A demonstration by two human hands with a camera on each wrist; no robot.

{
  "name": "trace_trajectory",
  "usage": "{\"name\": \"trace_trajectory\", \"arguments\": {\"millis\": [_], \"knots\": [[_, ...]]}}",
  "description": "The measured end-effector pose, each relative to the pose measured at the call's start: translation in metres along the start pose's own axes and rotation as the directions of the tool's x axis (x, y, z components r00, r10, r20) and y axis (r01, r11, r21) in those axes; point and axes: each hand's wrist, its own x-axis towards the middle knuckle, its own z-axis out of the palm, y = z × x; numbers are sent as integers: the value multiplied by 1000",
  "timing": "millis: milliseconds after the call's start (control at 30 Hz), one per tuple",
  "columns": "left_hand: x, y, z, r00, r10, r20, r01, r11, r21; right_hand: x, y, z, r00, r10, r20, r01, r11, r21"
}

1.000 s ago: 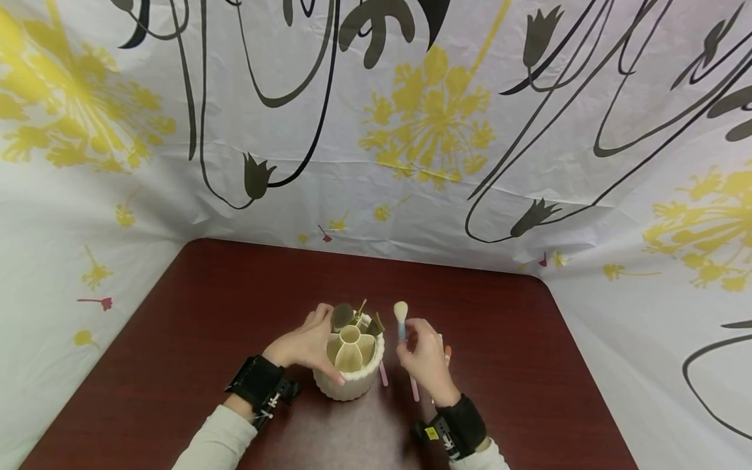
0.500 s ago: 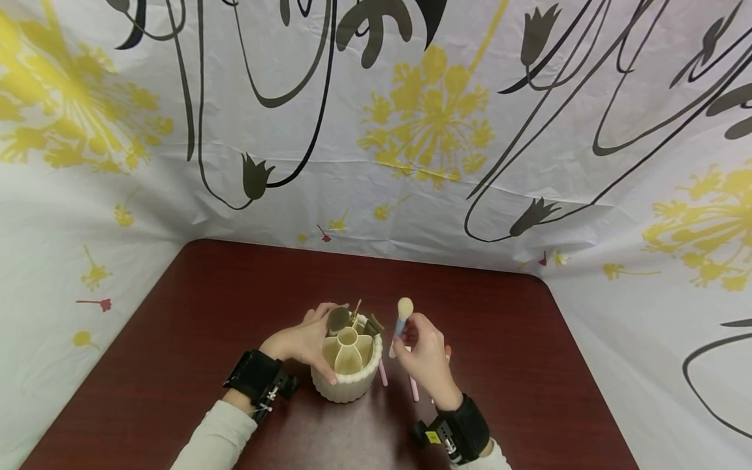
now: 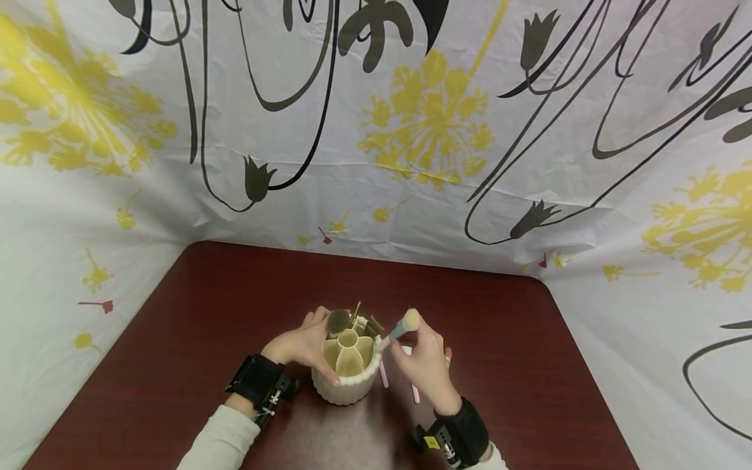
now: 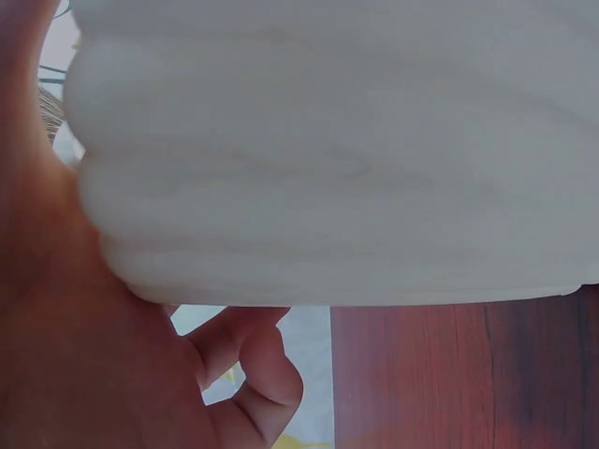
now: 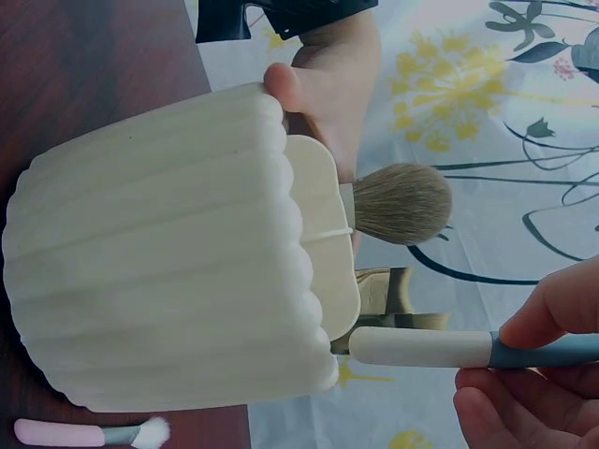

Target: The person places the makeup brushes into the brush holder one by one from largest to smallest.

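A cream ribbed brush holder (image 3: 345, 391) with inner dividers stands on the table. My left hand (image 3: 307, 344) grips it from the left, thumb on the near side of the rim; its wall (image 4: 356, 168) fills most of the left wrist view. My right hand (image 3: 429, 365) pinches a makeup brush (image 3: 398, 329) with pale bristles and a blue-and-white handle. The brush tilts, bristles up, and its white handle end (image 5: 421, 346) is at the holder's right rim in the right wrist view. Inside the holder stand a fluffy grey-brown brush (image 5: 402, 204) and several smaller brushes.
Pink-handled brushes (image 3: 415, 393) lie on the dark red table (image 3: 264, 274) right of the holder, partly under my right hand. An orange-tipped brush (image 3: 448, 352) shows beyond that hand. A white flower-patterned cloth (image 3: 329, 130) hangs behind the table.
The brush in my right hand has gone from upright to tilted, its handle end swinging left to the holder's rim. My left hand stays on the holder.
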Motion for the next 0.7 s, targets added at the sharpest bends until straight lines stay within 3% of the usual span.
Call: {"name": "trace_trajectory", "arguments": {"millis": [367, 500, 700], "knots": [[-2, 2, 4, 999, 1, -37, -1, 1000, 2, -4, 3, 5, 1000, 2, 23, -2, 1000, 2], [-3, 2, 4, 999, -1, -35, 1, 1000, 2, -6, 4, 7, 1000, 0, 27, -1, 999, 51], [-3, 2, 4, 999, -6, -32, 6, 1000, 3, -9, 7, 13, 999, -42, 23, 40, 997, 66]]}}
